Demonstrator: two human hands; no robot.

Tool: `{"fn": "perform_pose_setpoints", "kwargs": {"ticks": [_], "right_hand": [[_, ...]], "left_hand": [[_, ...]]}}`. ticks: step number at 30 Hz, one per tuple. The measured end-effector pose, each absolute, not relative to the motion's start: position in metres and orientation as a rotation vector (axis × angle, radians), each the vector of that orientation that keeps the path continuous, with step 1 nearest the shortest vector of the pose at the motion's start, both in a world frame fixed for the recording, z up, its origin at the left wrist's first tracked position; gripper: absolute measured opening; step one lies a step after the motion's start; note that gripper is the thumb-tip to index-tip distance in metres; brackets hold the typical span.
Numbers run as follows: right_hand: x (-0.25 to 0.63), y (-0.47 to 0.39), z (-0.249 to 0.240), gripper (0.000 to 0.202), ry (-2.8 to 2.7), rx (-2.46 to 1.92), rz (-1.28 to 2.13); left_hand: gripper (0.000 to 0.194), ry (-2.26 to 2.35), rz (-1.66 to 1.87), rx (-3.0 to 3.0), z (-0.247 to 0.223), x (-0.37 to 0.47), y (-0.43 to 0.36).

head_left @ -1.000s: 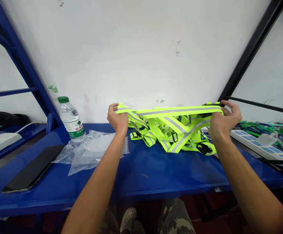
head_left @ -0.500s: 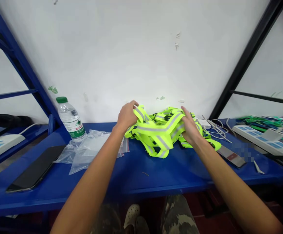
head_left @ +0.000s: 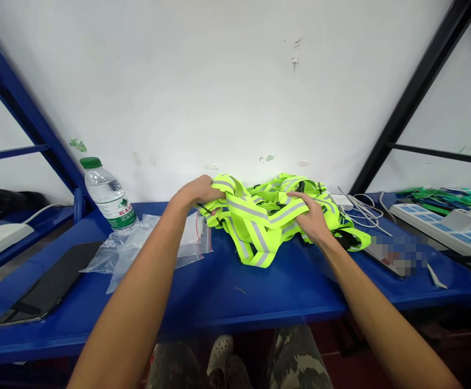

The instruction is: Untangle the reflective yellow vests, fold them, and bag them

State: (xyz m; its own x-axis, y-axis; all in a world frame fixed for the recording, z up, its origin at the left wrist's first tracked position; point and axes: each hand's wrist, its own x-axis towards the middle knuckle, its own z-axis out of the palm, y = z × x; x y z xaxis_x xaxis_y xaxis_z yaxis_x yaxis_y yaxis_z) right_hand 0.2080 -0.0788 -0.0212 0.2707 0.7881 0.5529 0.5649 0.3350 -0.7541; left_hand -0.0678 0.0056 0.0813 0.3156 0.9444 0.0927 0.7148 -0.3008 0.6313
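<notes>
A tangle of neon yellow reflective straps (head_left: 255,213) with grey stripes and black buckles lies on the blue table, close to the wall. At the tangle's left side, my left hand (head_left: 200,193) is closed around a bunch of strap, its fingertips partly hidden behind the webbing. My right hand (head_left: 310,217) grips a strap on the right side, thumb and fingers pressed on the band. Between the two hands a striped band sags, and a loop of it hangs toward the front. More straps are heaped behind and beside my right hand.
Clear zip bags (head_left: 138,243), a water bottle (head_left: 112,194) and a black phone (head_left: 49,283) lie to the left. On the right are a white cable (head_left: 363,210), another phone (head_left: 385,258), a white power strip (head_left: 442,229) and green cords (head_left: 454,199). The wall (head_left: 219,81) stands right behind.
My left hand has moved left and slightly down, drawing strap with it. My right hand has shifted a little left and lower, and the band between them is spread wider.
</notes>
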Motion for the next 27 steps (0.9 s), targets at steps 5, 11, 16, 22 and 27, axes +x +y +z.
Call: {"fn": "perform_pose_setpoints", "kwargs": {"ticks": [5,11,16,22,27], "right_hand": [[0.210,-0.083,-0.023,0.049,-1.425,-1.512,0.060],[0.217,-0.082,-0.020,0.034,-1.041,-1.385,0.432],[0.223,-0.080,-0.013,0.045,-0.663,-1.026,0.886],[0.237,-0.071,-0.022,0.035,-0.689,-0.924,0.874],[0.242,-0.071,-0.022,0.047,-0.585,-0.837,0.795]], "left_hand": [[0.010,1.091,1.048,1.482,0.089,-0.049,-0.004],[0.024,1.012,1.333,0.829,0.111,-0.042,-0.005],[0.024,0.879,1.457,0.760,0.121,-0.029,0.003],[0.081,1.274,1.001,1.485,0.079,-0.027,0.007],[0.096,1.386,0.462,2.037,0.055,-0.049,0.012]]}}
